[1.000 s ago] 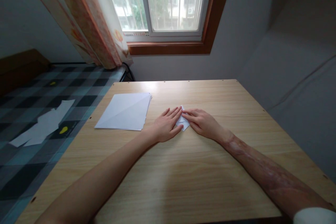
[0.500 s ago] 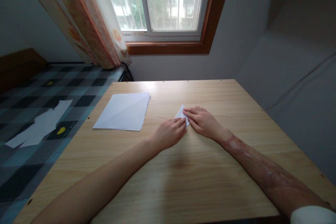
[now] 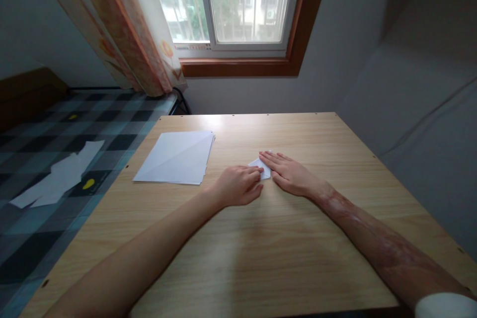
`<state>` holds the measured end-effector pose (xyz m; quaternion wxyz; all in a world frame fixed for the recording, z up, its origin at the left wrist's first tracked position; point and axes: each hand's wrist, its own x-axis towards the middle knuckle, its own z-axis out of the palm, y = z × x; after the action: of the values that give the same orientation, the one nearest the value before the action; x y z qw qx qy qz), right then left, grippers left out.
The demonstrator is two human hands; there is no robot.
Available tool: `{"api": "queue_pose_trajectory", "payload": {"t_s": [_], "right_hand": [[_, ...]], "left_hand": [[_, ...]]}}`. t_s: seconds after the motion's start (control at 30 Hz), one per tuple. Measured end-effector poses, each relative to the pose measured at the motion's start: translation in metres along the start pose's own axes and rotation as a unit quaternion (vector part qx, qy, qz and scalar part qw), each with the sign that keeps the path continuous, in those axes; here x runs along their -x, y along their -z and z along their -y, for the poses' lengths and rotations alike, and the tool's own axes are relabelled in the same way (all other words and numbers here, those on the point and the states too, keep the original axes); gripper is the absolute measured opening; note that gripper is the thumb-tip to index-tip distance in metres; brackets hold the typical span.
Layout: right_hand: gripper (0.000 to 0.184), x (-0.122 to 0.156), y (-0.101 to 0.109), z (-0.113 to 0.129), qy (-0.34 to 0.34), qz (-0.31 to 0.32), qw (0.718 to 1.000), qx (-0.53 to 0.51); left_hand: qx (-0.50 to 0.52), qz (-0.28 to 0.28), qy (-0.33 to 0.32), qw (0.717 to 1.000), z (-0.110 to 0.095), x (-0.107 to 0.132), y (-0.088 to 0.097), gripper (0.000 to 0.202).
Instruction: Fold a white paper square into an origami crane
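Observation:
A small folded piece of white paper (image 3: 265,174) lies on the wooden table, partly covered by both hands. From the left, my left hand (image 3: 240,185) reaches over it, fingertips pressing on its left part and the thumb apart on the table side. My right hand (image 3: 288,173) lies flat along the paper's right and upper edge, its fingers stretched out and covering part of it. Neither hand grips the paper between fingers and thumb.
A stack of white paper sheets (image 3: 175,156) rests on the table (image 3: 316,258) to the left, a diagonal crease on its top sheet. Cut white paper scraps (image 3: 63,176) lie on the checked bed (image 3: 22,253). Beyond are a window (image 3: 246,10) and a curtain (image 3: 130,30).
The folded paper's pointed top has gone from sight, and its lower right corner now shows. My right fingers have slid over its upper edge. My left thumb has spread from the fingers.

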<state>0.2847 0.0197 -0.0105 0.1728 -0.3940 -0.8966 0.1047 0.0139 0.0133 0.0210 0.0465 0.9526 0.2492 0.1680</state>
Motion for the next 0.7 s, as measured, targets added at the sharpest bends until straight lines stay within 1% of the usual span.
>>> {"api": "queue_pose_trajectory", "payload": {"t_s": [0.2, 0.4, 0.47, 0.57, 0.63, 0.7], "right_hand": [[0.070, 0.003, 0.002, -0.016, -0.046, -0.006, 0.998, 0.044], [0.065, 0.001, 0.004, -0.014, -0.067, -0.038, 0.995, 0.060], [0.059, 0.000, 0.007, -0.013, -0.061, -0.065, 0.994, 0.059], [0.048, -0.002, 0.010, -0.013, -0.036, -0.100, 0.994, 0.041], [0.045, -0.002, 0.011, -0.012, -0.018, -0.105, 0.994, 0.025], [0.042, -0.002, 0.011, -0.012, -0.009, -0.106, 0.994, 0.013]], "left_hand": [[0.030, -0.001, -0.003, 1.000, 0.003, 0.001, -0.001, 0.021], [0.015, -0.024, 0.008, 1.000, 0.003, 0.002, -0.003, 0.025], [0.004, -0.039, 0.031, 0.999, 0.003, 0.001, -0.004, 0.030], [-0.010, -0.063, 0.072, 0.995, 0.007, 0.000, -0.006, 0.039], [-0.015, -0.081, 0.091, 0.992, 0.010, -0.001, -0.008, 0.036], [-0.017, -0.092, 0.098, 0.991, 0.012, -0.001, -0.009, 0.026]]}}
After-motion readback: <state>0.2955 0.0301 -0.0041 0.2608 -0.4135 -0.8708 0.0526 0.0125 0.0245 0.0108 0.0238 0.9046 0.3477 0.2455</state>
